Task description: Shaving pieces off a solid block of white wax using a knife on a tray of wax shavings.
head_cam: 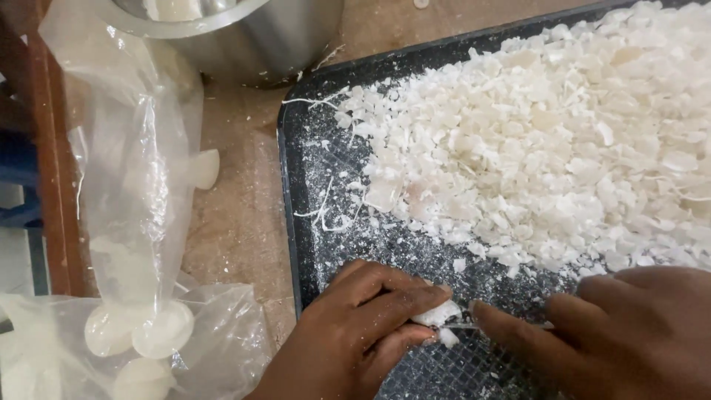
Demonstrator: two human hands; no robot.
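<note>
Head view, single frame. Left hand (pixel 355 333) pinches a small white piece (pixel 438 315) between thumb and forefinger; the fingers (pixel 400 300) are closed on it, clamped at its near end so that the far end juts out toward the other hand. A second white fragment (pixel 447 338) sits just below the fingertips, touching or nearly touching the thumb; I cannot tell if it is attached.

Right hand (pixel 615 333) comes in from the opposite side, forefinger extended along a thin metal blade (pixel 463 324) whose tip meets the held piece. Fingers are together around the tool, though the handle is hidden under the hand (grip judged firm, forefinger laid on top probably to steer the edge).

Both hands work low over the dark tray (pixel 296 222), just above its mesh-patterned floor, so shavings would drop inside the rim. Beyond the fingertips lies a broad heap of white flakes (pixel 563 141), well clear of the working spot, which seems kept bare for cutting.

Outward of the left wrist, off the tray: a clear plastic bag (pixel 141 222) holding round white discs (pixel 163 330), within easy reach. Further off, a metal bowl (pixel 259 37) on the wooden table (pixel 237 222).
</note>
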